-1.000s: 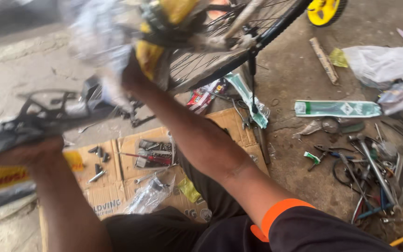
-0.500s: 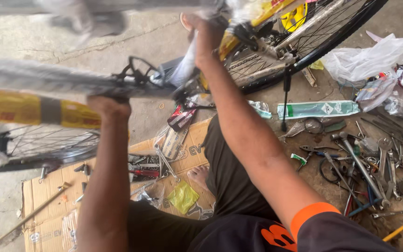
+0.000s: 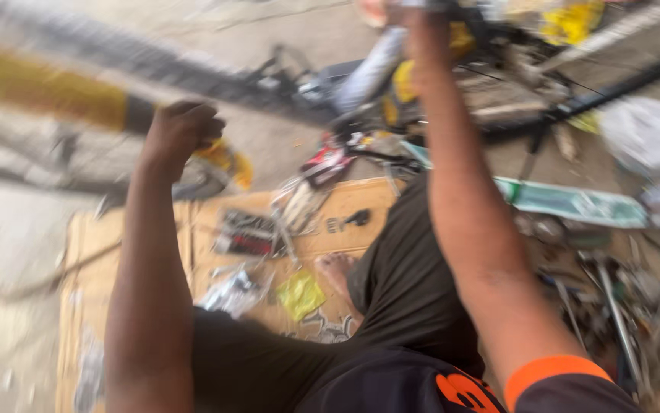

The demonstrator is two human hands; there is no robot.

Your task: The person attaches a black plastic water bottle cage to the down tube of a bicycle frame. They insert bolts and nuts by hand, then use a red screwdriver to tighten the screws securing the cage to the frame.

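- Holding the bicycle frame [image 3: 47, 88] up with both arms raised is the step I judge to be in hand, so I would keep the two holds level and move slowly so the load does not swing.
- My left hand [image 3: 181, 131], at upper left of centre, is clenched around the frame where the yellow paint meets the black section; that grip looks firm and should stay where it is.
- My right hand [image 3: 414, 15] reaches to the top edge of the frame, mostly cut off; it seems to press on the bicycle near a pale tube [image 3: 372, 69], but I cannot tell whether the fingers are closed.
- I would watch the wheel [image 3: 574, 84] at upper right, since it hangs just above the clutter below.
- The bicycle runs across the top of the picture, blurred by motion: yellow and black tubing at left, dark parts and yellow patches in the middle, a black tyre at right.
- Below it, a flattened cardboard sheet [image 3: 192, 222] on the floor carries small parts and a yellow-green wrapper [image 3: 301, 294].
- A heap of metal tools [image 3: 612, 298] lies at lower right, and a long green packet [image 3: 574, 203] sits just above it.
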